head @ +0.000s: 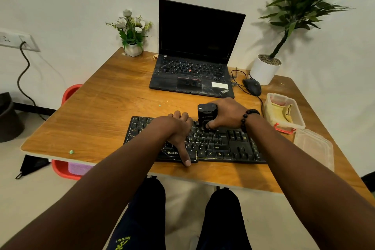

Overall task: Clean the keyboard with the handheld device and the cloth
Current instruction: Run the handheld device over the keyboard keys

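A black keyboard (229, 146) lies near the front edge of the wooden table (105, 111). My right hand (227, 112) grips a small black handheld device (205, 116), held upright with its lower end on the keys of the upper middle rows. My left hand (176, 130) rests flat on the keyboard's left half, fingers over the far edge and thumb over the near edge. A yellowish cloth (279, 112) lies in an open clear plastic box (298, 113) to the right of the keyboard.
A dusty open laptop (194, 71) stands behind the keyboard, with a wired mouse (252, 86) to its right. A small flower pot (133, 48) and a white plant pot (263, 72) sit at the back corners. The box lid (314, 148) lies at the table's right edge.
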The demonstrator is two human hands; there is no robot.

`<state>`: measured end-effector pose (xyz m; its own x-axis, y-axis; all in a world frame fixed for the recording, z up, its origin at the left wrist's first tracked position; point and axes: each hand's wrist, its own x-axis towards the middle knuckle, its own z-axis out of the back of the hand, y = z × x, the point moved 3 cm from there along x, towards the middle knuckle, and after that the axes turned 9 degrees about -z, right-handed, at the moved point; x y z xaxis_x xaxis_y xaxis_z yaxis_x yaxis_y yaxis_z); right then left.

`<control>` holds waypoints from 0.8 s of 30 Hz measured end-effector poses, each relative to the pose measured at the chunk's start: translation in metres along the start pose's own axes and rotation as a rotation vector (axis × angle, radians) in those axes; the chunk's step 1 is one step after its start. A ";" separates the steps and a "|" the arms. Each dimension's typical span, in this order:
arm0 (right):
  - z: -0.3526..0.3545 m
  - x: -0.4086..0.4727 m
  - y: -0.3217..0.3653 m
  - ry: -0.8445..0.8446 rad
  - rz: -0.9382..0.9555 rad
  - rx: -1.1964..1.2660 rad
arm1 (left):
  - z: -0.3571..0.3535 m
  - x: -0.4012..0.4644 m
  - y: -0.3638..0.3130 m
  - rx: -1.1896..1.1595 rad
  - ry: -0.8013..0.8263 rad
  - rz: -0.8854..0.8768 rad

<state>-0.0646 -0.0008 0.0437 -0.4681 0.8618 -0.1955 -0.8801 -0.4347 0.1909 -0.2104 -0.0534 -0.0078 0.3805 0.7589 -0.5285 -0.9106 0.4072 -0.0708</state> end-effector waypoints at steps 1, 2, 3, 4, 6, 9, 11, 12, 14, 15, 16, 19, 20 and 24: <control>0.003 0.000 0.000 0.030 -0.009 -0.013 | 0.000 -0.001 -0.001 0.002 -0.002 -0.003; 0.006 0.000 0.001 0.032 -0.022 -0.017 | 0.001 -0.001 -0.001 0.000 -0.005 -0.006; 0.007 0.001 0.001 0.007 -0.031 -0.016 | 0.001 -0.002 -0.001 -0.005 -0.006 -0.007; 0.007 0.002 0.002 -0.030 -0.037 -0.012 | 0.001 -0.002 -0.001 -0.010 -0.008 -0.007; 0.004 0.003 0.004 -0.077 -0.036 0.002 | 0.000 -0.001 0.000 -0.020 -0.009 -0.006; -0.002 0.006 0.007 -0.095 -0.025 -0.033 | 0.000 -0.002 0.000 -0.022 -0.011 -0.004; -0.001 0.007 0.004 -0.144 -0.032 -0.041 | 0.000 -0.001 0.001 -0.018 -0.008 -0.007; 0.000 0.006 0.002 -0.153 -0.039 -0.010 | 0.000 -0.001 0.001 -0.017 -0.008 -0.008; -0.001 0.003 -0.003 -0.114 -0.042 0.080 | -0.001 0.001 0.002 -0.024 -0.009 -0.004; -0.002 0.001 -0.003 -0.080 -0.037 0.102 | -0.002 0.002 0.002 -0.027 -0.007 -0.002; -0.002 0.000 -0.003 -0.073 -0.031 0.091 | -0.002 0.002 0.003 -0.027 -0.004 -0.002; 0.002 0.003 -0.004 -0.221 -0.053 -0.007 | -0.002 0.003 0.004 -0.024 -0.002 -0.006; 0.003 0.003 -0.004 -0.220 -0.046 0.032 | -0.003 0.003 0.004 -0.022 -0.004 -0.006; -0.003 0.005 0.001 -0.110 -0.016 0.033 | -0.003 0.002 0.004 -0.023 -0.010 0.000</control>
<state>-0.0680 0.0025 0.0400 -0.4407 0.8929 -0.0924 -0.8835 -0.4132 0.2208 -0.2138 -0.0517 -0.0111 0.3820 0.7639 -0.5202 -0.9140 0.3957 -0.0900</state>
